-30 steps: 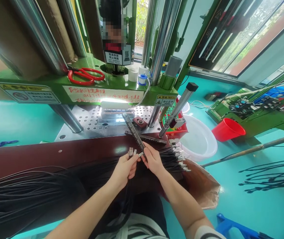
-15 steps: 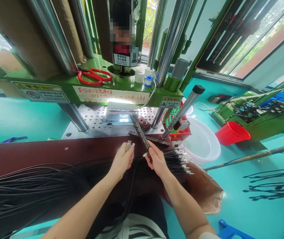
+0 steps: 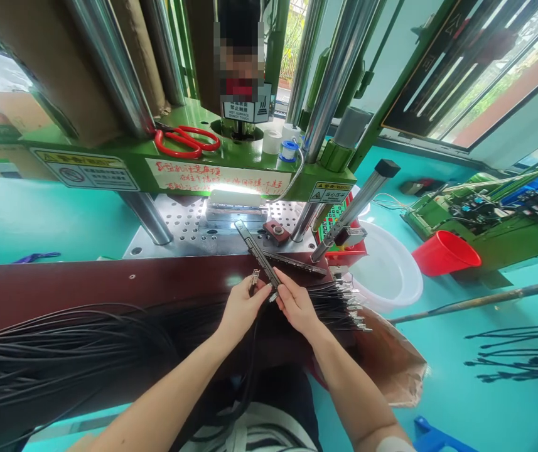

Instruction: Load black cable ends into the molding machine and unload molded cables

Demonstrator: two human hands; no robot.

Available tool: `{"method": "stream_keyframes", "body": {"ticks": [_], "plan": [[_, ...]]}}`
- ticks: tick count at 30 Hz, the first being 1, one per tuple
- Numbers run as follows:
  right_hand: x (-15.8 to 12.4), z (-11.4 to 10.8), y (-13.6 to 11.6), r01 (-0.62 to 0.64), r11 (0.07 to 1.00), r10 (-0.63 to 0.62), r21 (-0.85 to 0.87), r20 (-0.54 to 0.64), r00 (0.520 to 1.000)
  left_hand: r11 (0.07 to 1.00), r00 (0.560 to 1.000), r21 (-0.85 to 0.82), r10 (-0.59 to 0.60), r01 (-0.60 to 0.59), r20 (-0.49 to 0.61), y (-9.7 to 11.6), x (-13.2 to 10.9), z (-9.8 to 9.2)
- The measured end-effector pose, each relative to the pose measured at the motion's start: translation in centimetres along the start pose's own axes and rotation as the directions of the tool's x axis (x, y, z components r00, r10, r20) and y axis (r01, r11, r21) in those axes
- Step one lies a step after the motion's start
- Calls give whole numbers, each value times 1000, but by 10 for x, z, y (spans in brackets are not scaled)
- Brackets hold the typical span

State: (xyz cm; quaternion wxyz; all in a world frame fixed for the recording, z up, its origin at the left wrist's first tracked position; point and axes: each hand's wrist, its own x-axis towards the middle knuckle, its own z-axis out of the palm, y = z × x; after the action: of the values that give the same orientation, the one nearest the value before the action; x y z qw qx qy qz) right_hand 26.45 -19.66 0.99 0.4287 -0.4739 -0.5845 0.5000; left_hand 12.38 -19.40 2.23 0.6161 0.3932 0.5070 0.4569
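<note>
Where the fingertips meet: both hands sit close together over the brown bench edge (image 3: pixel 85 290), thumbs nearly touching.
Left hand (image 3: pixel 243 309): fingers pinched on a few metal plugs (image 3: pixel 253 280), which stick up just above its fingertips; their black leads run down under the palm.
Right hand (image 3: pixel 297 307): thumb and forefinger clasp the near end of a long slotted bar (image 3: pixel 255 248) — one plug lies at these fingertips, against the bar.
Bar's run: slants up and away from the fingers toward the perforated plate (image 3: pixel 179 232).
Plug bundle (image 3: pixel 344 302): just past the right knuckles, outer side.
Black cables (image 3: pixel 61 358): well out from the left wrist.
</note>
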Motion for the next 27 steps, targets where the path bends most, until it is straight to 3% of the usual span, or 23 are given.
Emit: {"method": "stream_keyframes", "body": {"ticks": [4,8,11,13,15,20,27], "plan": [[-1,3,-4,-63,995,65,79,-17,998,998,997,1,69,-70,28,3,1,-2],[0,1,-6,-107,978,116,180,-39,992,986,978,14,164,-163,-130,8,6,-11],[1,-1,-5,-112,975,121,193,-36,992,999,999,-33,42,-43,-32,12,7,-15],[1,-2,-4,-110,977,116,185,-20,993,997,996,-52,-62,65,68,14,5,-13],[0,-2,-5,-105,979,107,176,-2,994,990,988,-67,-122,128,92,16,3,-11],[0,-2,-6,-87,984,88,155,3,996,983,986,-97,-147,154,76,17,2,-9],[0,-2,-2,-40,999,40,-3,23,999,986,988,-84,-141,145,55,14,4,-13]]}}
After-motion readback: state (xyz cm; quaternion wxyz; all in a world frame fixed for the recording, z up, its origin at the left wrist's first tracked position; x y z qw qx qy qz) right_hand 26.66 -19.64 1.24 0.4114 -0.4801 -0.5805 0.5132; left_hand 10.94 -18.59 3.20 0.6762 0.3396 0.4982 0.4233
